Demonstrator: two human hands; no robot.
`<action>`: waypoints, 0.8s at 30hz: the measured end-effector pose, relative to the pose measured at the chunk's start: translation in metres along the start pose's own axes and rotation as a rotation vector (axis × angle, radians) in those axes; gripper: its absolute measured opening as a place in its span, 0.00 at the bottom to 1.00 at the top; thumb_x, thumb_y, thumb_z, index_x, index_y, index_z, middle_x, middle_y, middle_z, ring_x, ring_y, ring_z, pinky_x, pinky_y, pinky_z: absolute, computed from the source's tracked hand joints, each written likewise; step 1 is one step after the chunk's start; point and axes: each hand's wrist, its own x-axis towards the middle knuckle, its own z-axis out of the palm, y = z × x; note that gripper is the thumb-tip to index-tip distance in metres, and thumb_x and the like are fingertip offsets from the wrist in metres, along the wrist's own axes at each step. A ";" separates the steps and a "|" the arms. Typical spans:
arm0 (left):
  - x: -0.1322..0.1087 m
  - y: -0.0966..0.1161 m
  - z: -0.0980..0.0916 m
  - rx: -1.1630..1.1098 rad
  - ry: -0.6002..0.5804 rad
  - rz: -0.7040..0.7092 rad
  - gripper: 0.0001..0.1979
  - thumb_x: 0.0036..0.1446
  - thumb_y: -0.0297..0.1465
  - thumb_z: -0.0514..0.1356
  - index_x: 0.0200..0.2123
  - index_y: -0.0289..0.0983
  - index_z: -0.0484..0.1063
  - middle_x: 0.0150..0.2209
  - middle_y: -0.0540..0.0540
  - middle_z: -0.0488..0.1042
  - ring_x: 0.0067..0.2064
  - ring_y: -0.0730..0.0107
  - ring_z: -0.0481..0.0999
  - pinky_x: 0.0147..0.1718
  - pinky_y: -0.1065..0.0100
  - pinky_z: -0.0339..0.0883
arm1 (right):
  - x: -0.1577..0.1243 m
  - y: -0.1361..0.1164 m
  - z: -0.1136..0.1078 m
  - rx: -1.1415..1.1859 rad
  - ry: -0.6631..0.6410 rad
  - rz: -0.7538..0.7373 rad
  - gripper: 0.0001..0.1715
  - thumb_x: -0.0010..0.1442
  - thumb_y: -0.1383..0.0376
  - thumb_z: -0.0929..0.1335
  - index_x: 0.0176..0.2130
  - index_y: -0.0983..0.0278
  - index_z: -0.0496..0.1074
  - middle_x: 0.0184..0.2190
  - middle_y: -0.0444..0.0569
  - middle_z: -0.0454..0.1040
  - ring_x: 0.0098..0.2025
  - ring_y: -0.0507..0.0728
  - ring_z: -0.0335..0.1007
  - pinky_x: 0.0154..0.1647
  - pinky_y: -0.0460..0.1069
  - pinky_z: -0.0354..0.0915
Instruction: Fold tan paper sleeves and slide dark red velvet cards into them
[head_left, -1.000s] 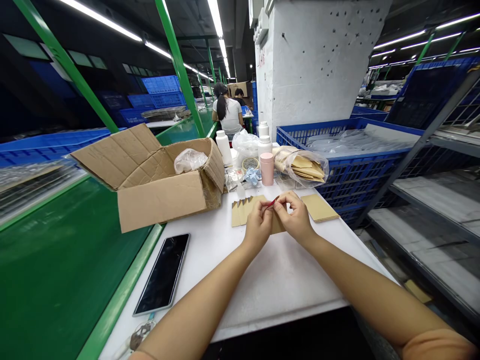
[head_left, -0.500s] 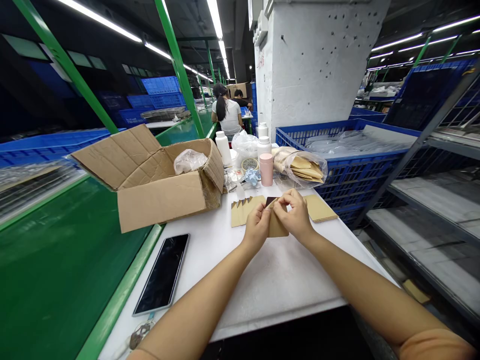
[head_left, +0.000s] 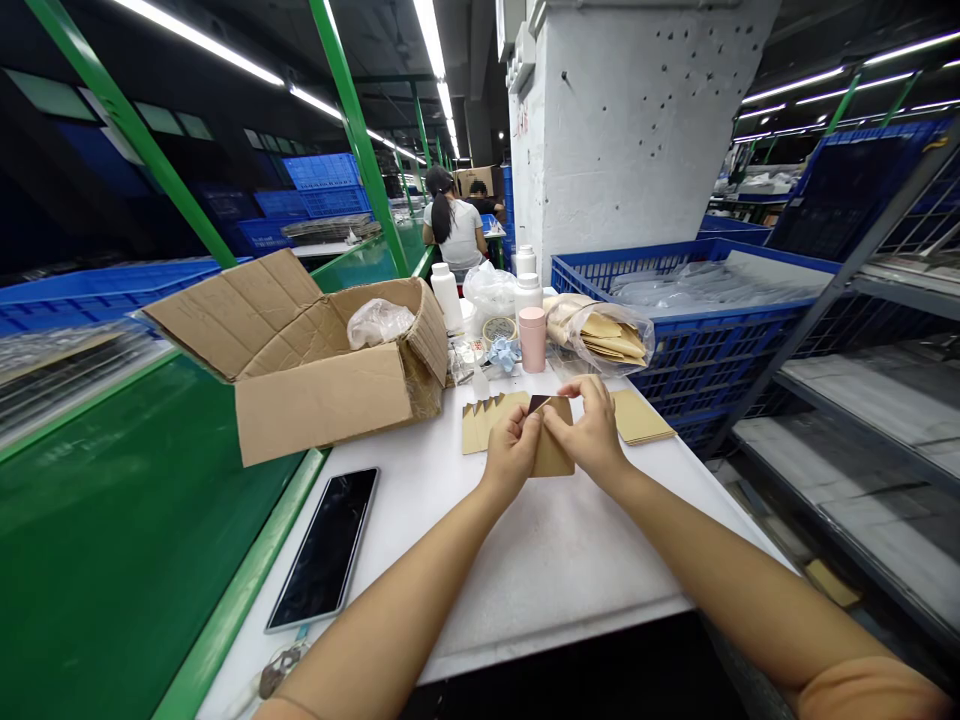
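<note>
A tan kraft card (head_left: 555, 455) with rounded corners is held above the white table (head_left: 570, 560); a dark patch shows at its upper left corner beside a folded edge. My left hand (head_left: 512, 445) is closed on the card's left side, thumb in front. My right hand (head_left: 596, 430) is at its upper right, thumb against the card by the fold and index finger lifted away from the thumb; its other fingers are partly hidden. To the left lie several overlapping tan cards (head_left: 480, 425) with bent top corners. A stack of flat tan cards (head_left: 641, 417) lies to the right.
An open cardboard box (head_left: 322, 395) stands at left, near a phone (head_left: 326, 550). Behind my hands are a pink cup (head_left: 532, 340), white bottles (head_left: 447, 298), a tape roll (head_left: 499, 329) and bagged tan paper (head_left: 604, 335). A blue crate (head_left: 660, 345) stands right. Co-workers (head_left: 454, 225) sit ahead.
My right index finger has lifted and spread from the thumb, which was pinching the card's top edge. More of the dark corner shows, and the card has shifted slightly left.
</note>
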 end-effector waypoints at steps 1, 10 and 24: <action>0.000 0.000 0.000 0.014 0.005 0.002 0.12 0.57 0.39 0.56 0.32 0.34 0.68 0.29 0.48 0.70 0.31 0.69 0.69 0.30 0.71 0.61 | 0.000 0.000 0.000 0.041 0.002 0.015 0.11 0.46 0.64 0.69 0.34 0.61 0.67 0.36 0.48 0.69 0.43 0.60 0.64 0.46 0.55 0.57; 0.005 -0.005 -0.006 0.002 0.069 -0.108 0.13 0.51 0.39 0.60 0.26 0.36 0.63 0.22 0.52 0.69 0.23 0.75 0.65 0.23 0.74 0.56 | 0.000 0.011 0.006 0.461 -0.222 0.318 0.09 0.47 0.60 0.69 0.25 0.64 0.69 0.22 0.42 0.69 0.27 0.52 0.64 0.28 0.46 0.60; 0.020 -0.028 -0.022 0.054 0.202 -0.131 0.10 0.56 0.33 0.51 0.39 0.35 0.65 0.31 0.47 0.73 0.30 0.69 0.73 0.29 0.68 0.67 | 0.004 0.055 0.033 0.450 -0.324 0.504 0.21 0.45 0.62 0.68 0.40 0.61 0.59 0.28 0.45 0.76 0.29 0.56 0.74 0.29 0.49 0.68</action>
